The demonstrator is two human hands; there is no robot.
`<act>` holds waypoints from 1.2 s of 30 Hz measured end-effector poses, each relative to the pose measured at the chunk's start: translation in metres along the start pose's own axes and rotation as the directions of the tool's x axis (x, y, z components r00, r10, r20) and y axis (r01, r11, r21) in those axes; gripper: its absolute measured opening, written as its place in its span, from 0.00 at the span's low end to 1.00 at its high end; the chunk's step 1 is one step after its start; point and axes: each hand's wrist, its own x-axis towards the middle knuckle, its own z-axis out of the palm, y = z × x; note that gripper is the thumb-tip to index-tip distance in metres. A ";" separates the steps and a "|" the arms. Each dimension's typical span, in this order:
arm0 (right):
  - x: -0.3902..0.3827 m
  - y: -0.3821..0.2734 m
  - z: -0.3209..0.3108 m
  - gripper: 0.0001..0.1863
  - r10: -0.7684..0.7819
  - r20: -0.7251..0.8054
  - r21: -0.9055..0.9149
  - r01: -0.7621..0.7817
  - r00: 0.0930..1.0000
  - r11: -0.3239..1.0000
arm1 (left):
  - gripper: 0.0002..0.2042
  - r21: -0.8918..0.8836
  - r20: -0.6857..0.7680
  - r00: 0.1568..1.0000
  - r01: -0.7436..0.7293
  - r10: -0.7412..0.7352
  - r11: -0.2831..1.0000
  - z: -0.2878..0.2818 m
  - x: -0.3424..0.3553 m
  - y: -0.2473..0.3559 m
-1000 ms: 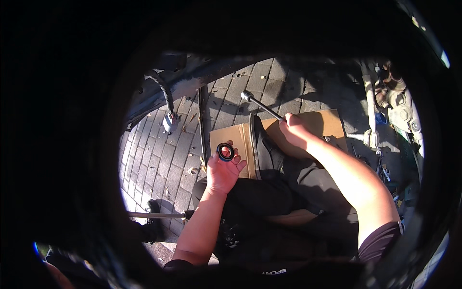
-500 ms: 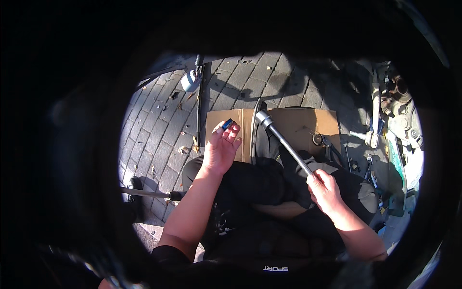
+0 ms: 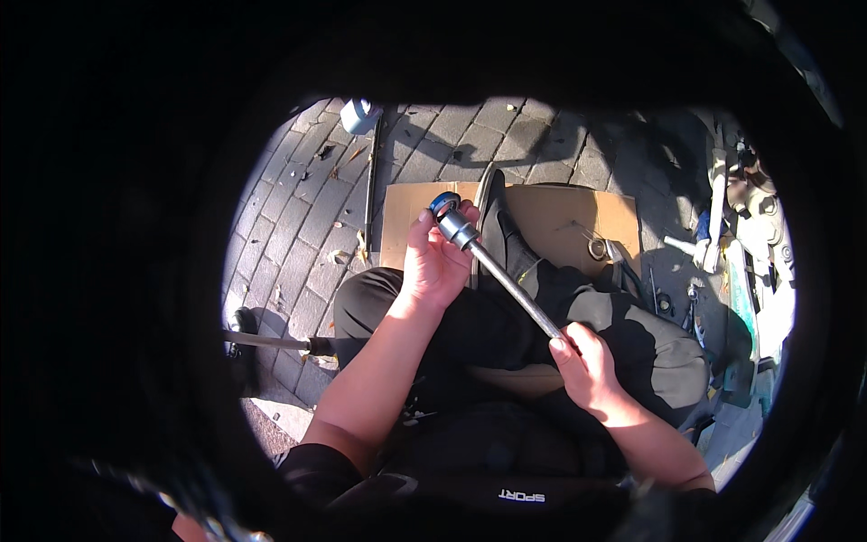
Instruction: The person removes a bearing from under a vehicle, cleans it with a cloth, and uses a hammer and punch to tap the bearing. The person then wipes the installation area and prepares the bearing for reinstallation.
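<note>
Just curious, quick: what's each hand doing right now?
Left hand: closed on a small blue-rimmed round part.
Right hand: closed on the long metal tool.

A flattened sheet of brown cardboard (image 3: 560, 217) lies on the paved ground beyond the knees. A small white printed label (image 3: 522, 496) sits on dark clothing at the lower edge.

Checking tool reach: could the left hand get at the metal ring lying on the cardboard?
Probably not right now: the left hand is gripping a blue part, and the metal rod and shoe lie between it and the ring.
</note>
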 end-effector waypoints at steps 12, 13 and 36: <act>0.000 0.002 0.003 0.19 0.049 -0.019 0.003 -0.049 0.999 0.999 | 0.24 -0.088 -0.004 1.000 0.015 -0.015 0.996 -0.004 0.003 -0.002; 0.000 0.003 0.004 0.19 0.045 -0.021 -0.004 -0.045 0.999 0.999 | 0.24 -0.078 -0.010 1.000 0.015 -0.015 0.997 -0.004 0.003 -0.003; -0.002 0.006 0.005 0.23 0.028 -0.059 0.039 -0.025 0.998 0.999 | 0.25 0.092 -0.086 0.996 0.026 -0.018 0.995 -0.016 0.006 -0.002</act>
